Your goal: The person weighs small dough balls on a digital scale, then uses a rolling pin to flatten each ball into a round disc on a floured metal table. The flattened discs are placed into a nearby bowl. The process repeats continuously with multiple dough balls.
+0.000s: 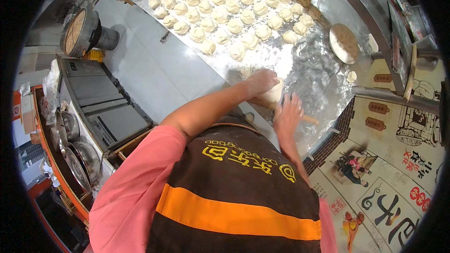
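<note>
On the floured metal worktop point(313, 72), my left hand point(262, 80) has its fingers closed on the edge of a flattened piece of dough point(273, 94). Just to its right is my right hand point(289, 110), slightly blurred, with fingers extended and spread and the palm over a wooden rolling pin point(310, 119). One end of the pin sticks out to the right of this hand; the dough lies against the pin's other part, which is partly hidden. Beyond both hands, many pieces of shaped dough point(235, 25) sit in rows on the flour.
A round shallow dish point(344, 44) stands at the worktop's right, with a small dough lump point(351, 76) nearer. Left are a grey cabinet point(105, 102), metal bowls point(82, 163) and a large round metal container point(79, 33). A metal rail point(393, 98) and decorated wall point(369, 168) bound the right.
</note>
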Demonstrator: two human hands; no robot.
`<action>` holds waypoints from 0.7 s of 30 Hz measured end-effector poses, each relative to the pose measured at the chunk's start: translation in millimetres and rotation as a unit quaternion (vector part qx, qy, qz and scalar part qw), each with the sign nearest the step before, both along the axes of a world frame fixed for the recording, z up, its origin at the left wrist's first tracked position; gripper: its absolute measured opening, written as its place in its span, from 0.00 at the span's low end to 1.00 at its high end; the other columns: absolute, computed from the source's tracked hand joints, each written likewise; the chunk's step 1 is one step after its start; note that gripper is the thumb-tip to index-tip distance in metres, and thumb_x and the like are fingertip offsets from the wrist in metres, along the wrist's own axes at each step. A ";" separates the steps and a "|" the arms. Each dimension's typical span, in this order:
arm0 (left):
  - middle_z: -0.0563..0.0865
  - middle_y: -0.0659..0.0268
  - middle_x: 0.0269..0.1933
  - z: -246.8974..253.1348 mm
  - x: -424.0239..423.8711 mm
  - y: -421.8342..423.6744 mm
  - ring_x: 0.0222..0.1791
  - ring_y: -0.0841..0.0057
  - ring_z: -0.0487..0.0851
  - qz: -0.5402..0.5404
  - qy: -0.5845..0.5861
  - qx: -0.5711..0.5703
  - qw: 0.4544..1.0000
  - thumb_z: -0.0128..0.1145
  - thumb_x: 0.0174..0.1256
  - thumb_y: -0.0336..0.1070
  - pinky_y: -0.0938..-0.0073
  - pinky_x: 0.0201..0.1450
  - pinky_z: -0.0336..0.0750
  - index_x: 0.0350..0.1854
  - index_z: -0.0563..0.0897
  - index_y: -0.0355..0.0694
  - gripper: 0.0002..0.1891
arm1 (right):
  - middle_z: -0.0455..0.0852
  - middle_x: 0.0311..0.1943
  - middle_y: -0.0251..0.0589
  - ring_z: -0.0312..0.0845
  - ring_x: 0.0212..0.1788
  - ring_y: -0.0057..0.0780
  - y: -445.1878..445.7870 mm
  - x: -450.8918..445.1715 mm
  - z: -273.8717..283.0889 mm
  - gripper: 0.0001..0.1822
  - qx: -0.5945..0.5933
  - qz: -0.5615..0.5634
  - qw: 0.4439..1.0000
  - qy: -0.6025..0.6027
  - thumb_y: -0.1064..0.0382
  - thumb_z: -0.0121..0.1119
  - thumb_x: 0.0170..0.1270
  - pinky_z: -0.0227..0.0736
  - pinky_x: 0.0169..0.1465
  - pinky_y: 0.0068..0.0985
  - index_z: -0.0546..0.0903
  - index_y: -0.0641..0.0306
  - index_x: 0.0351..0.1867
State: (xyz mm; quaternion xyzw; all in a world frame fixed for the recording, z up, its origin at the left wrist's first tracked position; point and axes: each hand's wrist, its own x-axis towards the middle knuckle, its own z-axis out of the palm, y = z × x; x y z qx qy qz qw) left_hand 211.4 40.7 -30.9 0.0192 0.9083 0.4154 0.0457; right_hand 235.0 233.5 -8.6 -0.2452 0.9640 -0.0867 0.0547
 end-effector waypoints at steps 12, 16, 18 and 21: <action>0.84 0.47 0.36 -9.9 -0.6 -3.4 0.35 0.46 0.82 -0.096 0.095 -0.099 0.986 0.57 0.57 0.38 0.52 0.41 0.76 0.29 0.81 0.32 0.11 | 0.66 0.66 0.55 0.58 0.69 0.54 -19.7 -47.4 -10.1 0.26 -0.083 -0.027 0.996 0.036 0.51 0.54 0.68 0.50 0.69 0.53 0.71 0.62 0.63; 0.85 0.48 0.40 17.6 1.3 0.7 0.39 0.48 0.83 0.036 -0.080 0.020 0.996 0.56 0.61 0.40 0.55 0.43 0.77 0.30 0.81 0.34 0.12 | 0.67 0.66 0.56 0.58 0.69 0.54 12.0 25.9 8.1 0.28 0.014 0.007 1.000 -0.021 0.52 0.60 0.64 0.48 0.69 0.53 0.71 0.61 0.63; 0.85 0.48 0.40 -3.3 5.4 2.2 0.42 0.49 0.83 0.081 -0.054 0.044 0.994 0.55 0.62 0.41 0.54 0.45 0.76 0.35 0.80 0.35 0.12 | 0.66 0.67 0.59 0.57 0.69 0.58 15.3 28.3 11.1 0.30 0.017 0.019 0.999 -0.038 0.50 0.60 0.64 0.49 0.69 0.54 0.71 0.60 0.64; 0.84 0.47 0.40 -13.9 2.6 8.0 0.43 0.49 0.83 0.083 -0.054 0.020 0.995 0.54 0.63 0.42 0.54 0.47 0.76 0.41 0.79 0.35 0.14 | 0.65 0.67 0.59 0.57 0.69 0.58 -6.6 -17.4 -15.1 0.29 -0.027 -0.048 0.998 0.027 0.48 0.57 0.66 0.52 0.68 0.55 0.70 0.59 0.65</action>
